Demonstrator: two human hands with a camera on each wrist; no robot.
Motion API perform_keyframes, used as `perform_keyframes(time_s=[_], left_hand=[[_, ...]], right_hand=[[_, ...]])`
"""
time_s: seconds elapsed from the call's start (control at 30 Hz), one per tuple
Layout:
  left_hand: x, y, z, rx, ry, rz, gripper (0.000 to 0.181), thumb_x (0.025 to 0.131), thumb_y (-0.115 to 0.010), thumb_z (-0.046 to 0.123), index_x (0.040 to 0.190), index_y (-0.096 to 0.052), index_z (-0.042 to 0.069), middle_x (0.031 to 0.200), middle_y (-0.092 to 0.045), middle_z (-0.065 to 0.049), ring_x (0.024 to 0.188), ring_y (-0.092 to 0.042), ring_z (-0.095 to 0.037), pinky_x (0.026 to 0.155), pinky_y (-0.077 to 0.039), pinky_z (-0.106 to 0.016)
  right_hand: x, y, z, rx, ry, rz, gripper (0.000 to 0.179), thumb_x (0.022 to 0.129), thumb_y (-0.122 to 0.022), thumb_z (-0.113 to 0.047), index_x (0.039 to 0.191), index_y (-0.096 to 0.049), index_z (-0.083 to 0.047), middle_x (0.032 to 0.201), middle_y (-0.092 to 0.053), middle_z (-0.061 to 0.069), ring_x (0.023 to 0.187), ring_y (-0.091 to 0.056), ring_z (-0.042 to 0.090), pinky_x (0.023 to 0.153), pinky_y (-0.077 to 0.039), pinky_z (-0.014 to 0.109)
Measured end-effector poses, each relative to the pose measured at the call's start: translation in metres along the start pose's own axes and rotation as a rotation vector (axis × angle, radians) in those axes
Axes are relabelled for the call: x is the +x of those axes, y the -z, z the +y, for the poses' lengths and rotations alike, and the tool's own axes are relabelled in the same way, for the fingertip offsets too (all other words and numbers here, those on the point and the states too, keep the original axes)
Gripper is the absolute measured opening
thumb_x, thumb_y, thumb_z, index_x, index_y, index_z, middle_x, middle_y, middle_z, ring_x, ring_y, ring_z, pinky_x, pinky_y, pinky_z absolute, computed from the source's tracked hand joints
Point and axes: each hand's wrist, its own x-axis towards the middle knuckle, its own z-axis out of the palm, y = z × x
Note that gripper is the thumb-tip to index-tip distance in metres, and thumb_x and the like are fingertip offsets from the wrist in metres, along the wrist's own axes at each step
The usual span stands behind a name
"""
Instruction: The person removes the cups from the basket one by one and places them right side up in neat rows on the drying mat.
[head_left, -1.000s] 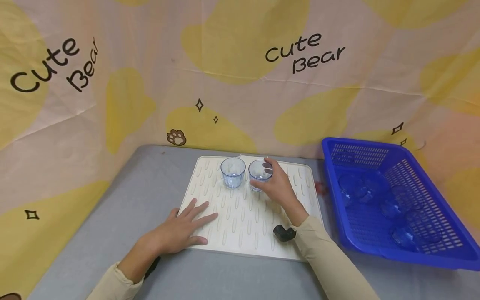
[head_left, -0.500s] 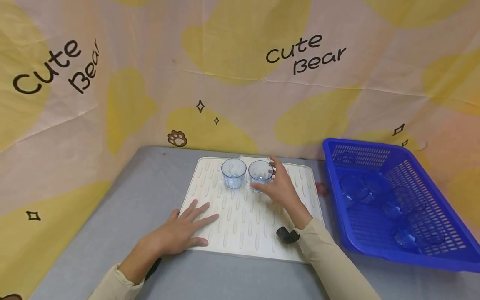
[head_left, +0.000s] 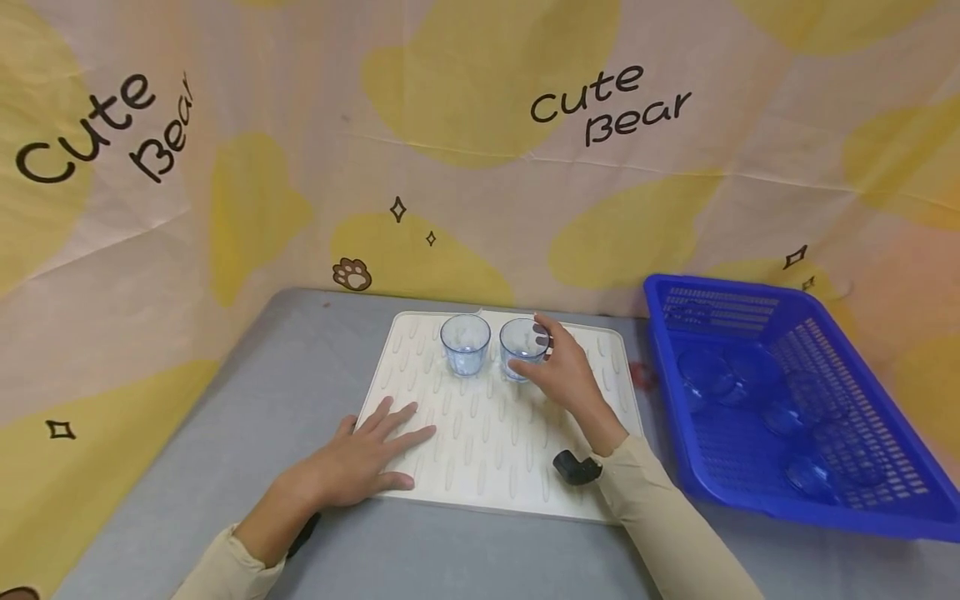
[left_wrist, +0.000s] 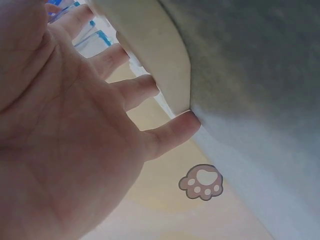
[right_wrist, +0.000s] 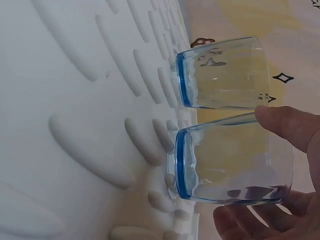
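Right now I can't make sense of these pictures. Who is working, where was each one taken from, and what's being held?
There's no robot here, just a person's two bare hands. The wide picture comes from a camera worn on the head; the two close ones come from a camera on each wrist. On the grey table lies a white mat. The left hand is spread over its near left corner. The right hand holds a clear glass upright between thumb and fingers, beside a second glass standing on the mat. On the person's right, a blue basket contains more glasses.
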Motion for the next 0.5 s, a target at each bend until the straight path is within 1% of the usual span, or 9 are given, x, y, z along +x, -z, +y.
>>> perform_keyframes(time_s=[0.1,0.2,0.33,0.43,0.5], left_hand=[[0.0,0.002,0.001,0.003,0.008,-0.004,0.066,0.094,-0.062,0.048,0.153,-0.037,0.034,0.166,-0.023,-0.008,0.153,-0.014,-0.044,0.105,-0.02,-0.078],[0.001,0.002,0.001,0.002,0.002,-0.006,0.066,0.094,-0.061,0.049,0.154,-0.037,0.035,0.167,-0.022,-0.008,0.153,-0.014,-0.044,0.106,-0.02,-0.077],[0.002,0.002,0.001,-0.008,-0.007,-0.006,0.066,0.094,-0.061,0.05,0.154,-0.036,0.035,0.167,-0.022,-0.008,0.153,-0.013,-0.044,0.106,-0.02,-0.077],[0.001,0.001,0.0,-0.014,-0.009,0.0,0.067,0.093,-0.061,0.051,0.153,-0.037,0.035,0.166,-0.023,-0.009,0.153,-0.014,-0.045,0.104,-0.019,-0.078],[0.0,-0.002,-0.001,-0.017,-0.008,-0.001,0.067,0.093,-0.062,0.051,0.153,-0.038,0.035,0.166,-0.024,-0.01,0.152,-0.015,-0.046,0.104,-0.02,-0.078]], right_hand=[[0.001,0.0,0.001,0.021,0.013,0.001,0.085,0.08,-0.082,-0.027,0.152,-0.038,-0.015,0.148,-0.05,0.011,0.13,-0.055,0.031,0.105,-0.047,0.044],[0.001,0.0,0.002,0.056,0.017,0.007,0.087,0.08,-0.083,-0.026,0.152,-0.037,-0.014,0.148,-0.05,0.011,0.133,-0.053,0.031,0.107,-0.046,0.044],[-0.002,0.002,0.002,0.089,0.027,0.015,0.093,0.079,-0.084,-0.025,0.154,-0.031,-0.013,0.155,-0.043,0.01,0.138,-0.048,0.032,0.111,-0.043,0.045],[-0.009,0.006,0.0,0.092,0.059,0.024,0.095,0.08,-0.084,-0.026,0.155,-0.028,-0.011,0.159,-0.037,0.009,0.142,-0.044,0.033,0.113,-0.039,0.047],[-0.017,0.01,-0.002,0.08,0.082,0.027,0.095,0.081,-0.083,-0.028,0.156,-0.028,-0.011,0.16,-0.036,0.009,0.144,-0.04,0.033,0.114,-0.037,0.049]])
